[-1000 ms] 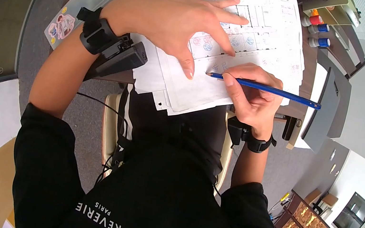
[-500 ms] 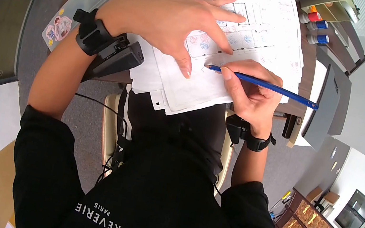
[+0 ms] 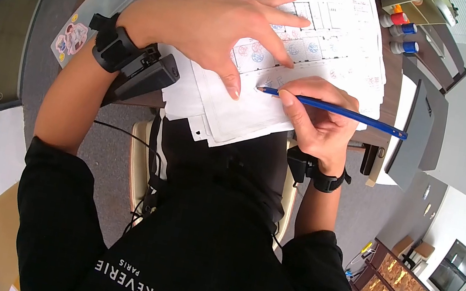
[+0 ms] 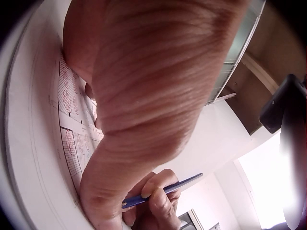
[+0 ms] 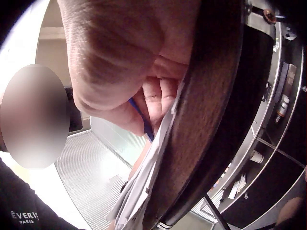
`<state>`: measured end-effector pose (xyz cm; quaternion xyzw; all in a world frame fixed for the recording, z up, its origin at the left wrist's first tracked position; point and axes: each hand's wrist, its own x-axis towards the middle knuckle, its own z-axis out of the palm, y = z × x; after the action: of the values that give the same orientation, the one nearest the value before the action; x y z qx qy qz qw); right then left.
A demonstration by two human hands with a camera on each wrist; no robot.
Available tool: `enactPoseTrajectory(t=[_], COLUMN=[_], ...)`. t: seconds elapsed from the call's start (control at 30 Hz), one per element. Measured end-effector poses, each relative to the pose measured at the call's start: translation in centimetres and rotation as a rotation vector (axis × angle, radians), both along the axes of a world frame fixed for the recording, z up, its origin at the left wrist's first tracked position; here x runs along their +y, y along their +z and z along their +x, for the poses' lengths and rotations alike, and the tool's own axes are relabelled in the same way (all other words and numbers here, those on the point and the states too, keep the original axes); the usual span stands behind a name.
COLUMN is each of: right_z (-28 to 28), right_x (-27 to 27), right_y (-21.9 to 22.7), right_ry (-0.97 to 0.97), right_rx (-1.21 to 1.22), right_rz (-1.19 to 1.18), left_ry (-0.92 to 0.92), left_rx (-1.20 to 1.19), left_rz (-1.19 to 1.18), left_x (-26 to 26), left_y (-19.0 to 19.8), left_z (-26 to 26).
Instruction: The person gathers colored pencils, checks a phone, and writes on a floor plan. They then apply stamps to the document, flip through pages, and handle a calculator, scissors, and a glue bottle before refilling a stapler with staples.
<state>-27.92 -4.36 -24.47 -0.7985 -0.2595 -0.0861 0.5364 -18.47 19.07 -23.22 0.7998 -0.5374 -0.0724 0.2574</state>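
Observation:
In the head view my right hand [image 3: 324, 117] pinches a blue pencil [image 3: 344, 110] between thumb and fingers. The pencil's tip meets the top sheet of a stack of papers [image 3: 237, 118], beside a few handwritten marks. A printed floor plan with red and blue circles covers the upper part of that sheet. My left hand [image 3: 221, 29] lies spread over the papers, thumb and fingers apart, left of the pencil tip. The left wrist view shows the pencil [image 4: 165, 190] in the right hand's fingers beyond my left thumb. In the right wrist view, my palm hides most of the pencil.
A grey translucent folder with stickers [image 3: 109, 1] lies on the dark wooden desk at left. Several small bottles with red and blue labels [image 3: 405, 30] stand at the right, near a desk organiser [image 3: 419, 10]. A dark grey board-like object [image 3: 417, 133] is farther right.
The pencil tip moves up and left, then back down slightly, over the handwritten marks. The left hand keeps its spread pose on the papers; the whole view shifts a little.

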Motion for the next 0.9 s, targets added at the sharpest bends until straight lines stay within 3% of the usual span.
enactPoseTrajectory(t=[0.9], right_z=[0.01], right_x=[0.04], right_y=[-0.04], right_ry=[0.006], right_rx=[-0.015], right_rz=[0.024], left_ry=[-0.012], left_rx=[-0.010], left_rz=[0.002], left_x=[-0.01], left_y=[-0.03], left_z=[0.12])
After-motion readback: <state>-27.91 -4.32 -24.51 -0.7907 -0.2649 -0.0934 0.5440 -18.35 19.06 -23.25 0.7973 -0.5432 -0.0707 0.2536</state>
